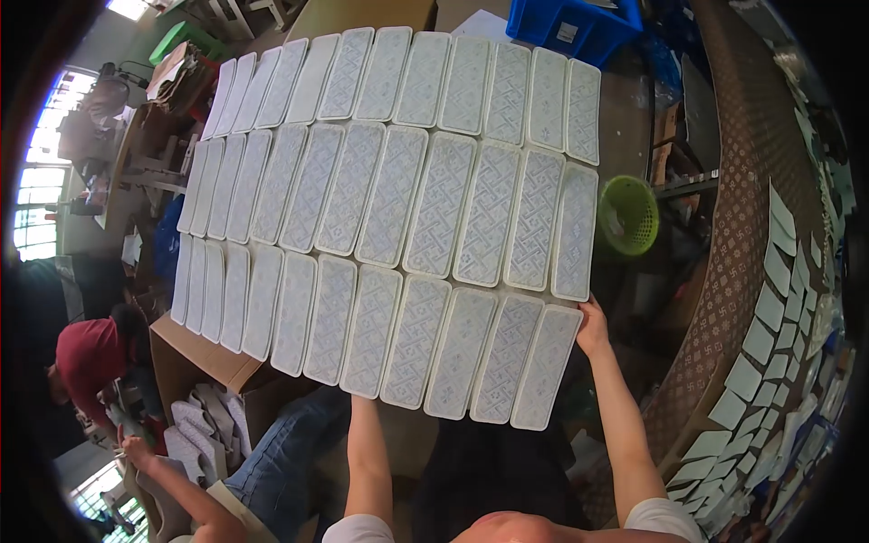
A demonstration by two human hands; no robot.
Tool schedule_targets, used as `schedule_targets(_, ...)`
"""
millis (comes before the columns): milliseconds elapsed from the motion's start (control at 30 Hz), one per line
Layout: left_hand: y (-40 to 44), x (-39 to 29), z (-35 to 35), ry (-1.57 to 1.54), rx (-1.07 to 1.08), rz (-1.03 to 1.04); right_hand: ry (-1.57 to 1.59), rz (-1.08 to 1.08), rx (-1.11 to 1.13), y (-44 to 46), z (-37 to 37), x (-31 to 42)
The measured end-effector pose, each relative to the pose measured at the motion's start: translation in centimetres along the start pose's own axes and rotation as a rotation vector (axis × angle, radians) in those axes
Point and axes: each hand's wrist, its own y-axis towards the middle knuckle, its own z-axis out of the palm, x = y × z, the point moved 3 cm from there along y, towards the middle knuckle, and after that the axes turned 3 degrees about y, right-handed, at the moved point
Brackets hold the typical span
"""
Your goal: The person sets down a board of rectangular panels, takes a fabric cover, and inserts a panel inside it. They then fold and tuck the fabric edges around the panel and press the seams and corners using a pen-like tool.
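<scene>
In front of me is a broad board (550, 297), mostly covered by three rows of pale rectangular pieces (439, 204) with rounded corners and a grey-blue lattice pattern. It shows only in the narrow gaps between them. My right hand (593, 330) grips its edge at the lower right, fingers partly hidden beneath. At the near edge my left forearm (367, 452) reaches under the board, so the left hand and its fingers are hidden. The pieces lie flat, side by side, some slightly overlapping on the left.
Right of the board are a green basket (628, 215) and a long brown patterned surface (701, 353) bearing many pale pieces (744, 376). A blue crate (579, 25) stands behind. On the left, a cardboard box (204, 351) holds fabric pieces; a person in red (90, 362) and another person's hand (138, 450) are nearby.
</scene>
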Motion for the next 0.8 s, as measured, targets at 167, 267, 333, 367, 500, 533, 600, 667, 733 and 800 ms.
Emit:
schedule_targets(167,-5.7,-0.3,-3.5,0.045,-0.055,-0.107,0.179,0.266,0.028,0.6,-2.2,-2.1)
schedule_targets(267,-10.0,0.1,-3.6,0.137,-0.217,-0.22,0.165,0.247,-0.012,-1.5,-0.8,-0.7)
schedule_targets(333,-14.1,0.5,-2.4,0.262,-0.465,-0.304,0.047,0.198,-0.179,-4.5,-0.6,0.0)
schedule_targets(367,-16.5,0.4,-1.5,0.299,-0.466,-0.334,-0.01,0.181,-0.272,-6.9,-1.0,0.1)
schedule_targets(500,-21.6,0.7,1.2,0.442,-0.464,-0.519,-0.049,0.091,-0.448,-14.3,-1.9,-0.9)
schedule_targets(533,-22.2,0.6,1.5,0.523,-0.427,-0.547,-0.026,0.068,-0.464,-15.6,-2.3,-1.3)
schedule_targets(600,-23.8,0.1,2.5,0.633,-0.385,-0.592,-0.012,0.092,-0.479,-19.6,-3.8,-3.6)
schedule_targets(667,-24.4,-0.1,4.8,0.774,-0.219,-0.578,0.018,0.093,-0.508,-24.9,-4.1,-5.2)
schedule_targets(733,-24.3,-0.1,7.3,0.848,-0.095,-0.572,0.124,0.089,-0.533,-29.0,-3.9,-5.7)
schedule_targets(800,-23.7,-0.3,9.6,0.915,-0.042,-0.571,0.195,0.052,-0.555,-31.5,-4.4,-5.2)
